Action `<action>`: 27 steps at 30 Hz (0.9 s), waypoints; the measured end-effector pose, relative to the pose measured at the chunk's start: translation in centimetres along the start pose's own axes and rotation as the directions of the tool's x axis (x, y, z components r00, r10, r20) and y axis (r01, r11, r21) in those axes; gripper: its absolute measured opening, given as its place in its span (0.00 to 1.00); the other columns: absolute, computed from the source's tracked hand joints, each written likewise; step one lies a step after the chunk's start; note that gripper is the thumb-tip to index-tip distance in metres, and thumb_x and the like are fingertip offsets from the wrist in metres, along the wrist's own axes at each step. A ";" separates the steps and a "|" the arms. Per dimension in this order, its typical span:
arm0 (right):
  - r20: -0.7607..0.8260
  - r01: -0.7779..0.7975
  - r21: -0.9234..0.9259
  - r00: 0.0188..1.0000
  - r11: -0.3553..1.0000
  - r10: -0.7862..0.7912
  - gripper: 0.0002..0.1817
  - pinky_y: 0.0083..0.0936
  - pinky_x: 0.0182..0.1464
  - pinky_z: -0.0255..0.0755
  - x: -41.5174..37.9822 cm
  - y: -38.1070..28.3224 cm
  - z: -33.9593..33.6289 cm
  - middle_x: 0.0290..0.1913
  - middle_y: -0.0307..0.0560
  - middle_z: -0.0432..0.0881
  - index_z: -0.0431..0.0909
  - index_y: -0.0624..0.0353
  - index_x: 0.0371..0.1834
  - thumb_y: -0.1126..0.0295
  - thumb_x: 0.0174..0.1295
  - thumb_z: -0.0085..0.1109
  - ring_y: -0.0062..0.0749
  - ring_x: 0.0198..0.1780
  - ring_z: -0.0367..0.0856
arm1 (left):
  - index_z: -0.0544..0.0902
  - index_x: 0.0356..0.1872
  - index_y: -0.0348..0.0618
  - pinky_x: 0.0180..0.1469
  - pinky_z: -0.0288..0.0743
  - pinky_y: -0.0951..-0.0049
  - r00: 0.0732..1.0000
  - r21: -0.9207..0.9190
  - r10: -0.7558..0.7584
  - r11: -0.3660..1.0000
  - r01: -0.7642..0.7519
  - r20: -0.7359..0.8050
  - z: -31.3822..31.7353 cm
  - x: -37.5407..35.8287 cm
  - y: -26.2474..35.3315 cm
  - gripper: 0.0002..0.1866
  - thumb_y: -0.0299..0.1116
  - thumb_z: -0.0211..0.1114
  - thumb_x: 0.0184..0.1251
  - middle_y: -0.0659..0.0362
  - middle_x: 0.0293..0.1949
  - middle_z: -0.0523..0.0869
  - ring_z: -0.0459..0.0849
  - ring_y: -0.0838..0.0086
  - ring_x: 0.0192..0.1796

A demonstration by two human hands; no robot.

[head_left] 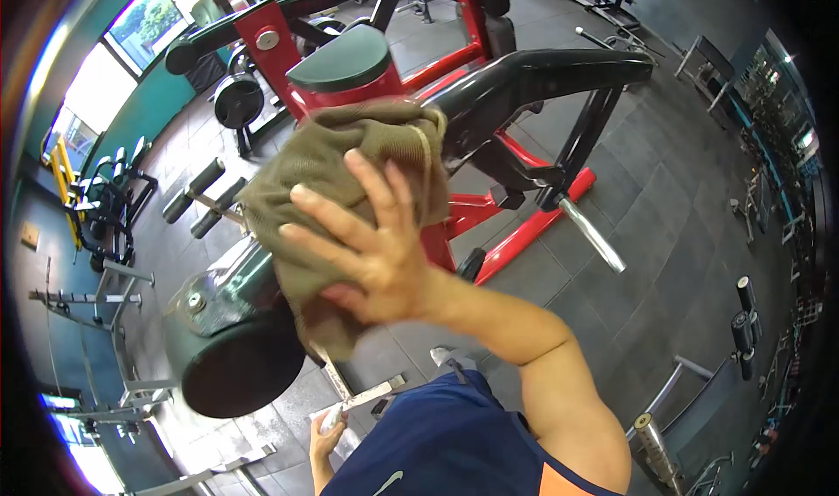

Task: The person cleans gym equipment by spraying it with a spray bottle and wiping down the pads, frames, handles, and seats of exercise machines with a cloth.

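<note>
My right hand [376, 264] lies with its fingers spread over an olive-brown cloth [306, 164], pressing it from above. The cloth is bunched and draped over part of a red and black exercise machine [507, 85], hiding what lies beneath. Just left of the cloth is a big dark round pad [240, 369] with a glossy cover on its upper side. Lower down, near my blue shirt, my left hand [323, 443] is closed around a white, partly see-through bottle [335, 419]; its full shape is hard to make out.
A dark green seat pad [345, 59] stands just beyond the cloth. A bare metal bar [594, 234] sticks out from the machine on the right. Foam rollers [205, 190] are at the left, and a bench frame [699, 400] stands at lower right.
</note>
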State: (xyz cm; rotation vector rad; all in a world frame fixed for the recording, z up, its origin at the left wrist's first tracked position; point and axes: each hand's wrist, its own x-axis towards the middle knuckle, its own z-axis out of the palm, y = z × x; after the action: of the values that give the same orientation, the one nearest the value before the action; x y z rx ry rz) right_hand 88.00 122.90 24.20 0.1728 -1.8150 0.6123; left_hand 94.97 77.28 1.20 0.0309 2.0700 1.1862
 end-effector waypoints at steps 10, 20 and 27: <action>-0.150 -0.523 0.599 0.671 0.607 0.726 0.20 0.30 0.57 0.72 3.1 -0.1 0.6 0.54 0.48 0.78 0.64 0.60 0.65 0.70 0.73 0.48 0.32 0.52 0.78 | 0.87 0.38 0.40 0.38 0.75 0.74 0.919 -0.169 0.223 0.942 -0.289 -0.326 -2.8 -2.5 -1.7 0.07 0.24 0.66 0.60 0.60 0.33 0.85 0.81 0.79 0.34; 0.673 0.153 -0.534 0.673 0.832 0.307 0.21 0.49 0.54 0.66 10.6 -22.8 8.1 0.35 0.49 0.87 0.87 0.58 0.25 0.53 0.64 0.57 0.47 0.50 0.82 | 0.86 0.36 0.34 0.36 0.76 0.72 0.867 -0.035 0.439 0.888 -0.459 -0.235 -7.1 -3.0 -6.6 0.07 0.27 0.66 0.60 0.54 0.31 0.84 0.84 0.70 0.32; 0.290 0.420 -0.499 0.905 0.758 -0.310 0.20 0.66 0.72 0.47 -6.3 -21.3 9.0 0.70 0.56 0.69 0.86 0.60 0.46 0.55 0.62 0.60 0.63 0.72 0.62 | 0.87 0.34 0.35 0.37 0.75 0.68 0.863 -0.044 0.432 0.888 -0.458 -0.262 -8.8 -3.9 -12.5 0.08 0.29 0.66 0.58 0.55 0.28 0.83 0.82 0.69 0.32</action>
State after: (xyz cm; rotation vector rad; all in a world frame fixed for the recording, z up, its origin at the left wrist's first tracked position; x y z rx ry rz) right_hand 91.30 99.17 23.35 0.1918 -1.9967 -0.2335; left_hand 96.47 62.23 -3.25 0.3489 2.2856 1.6499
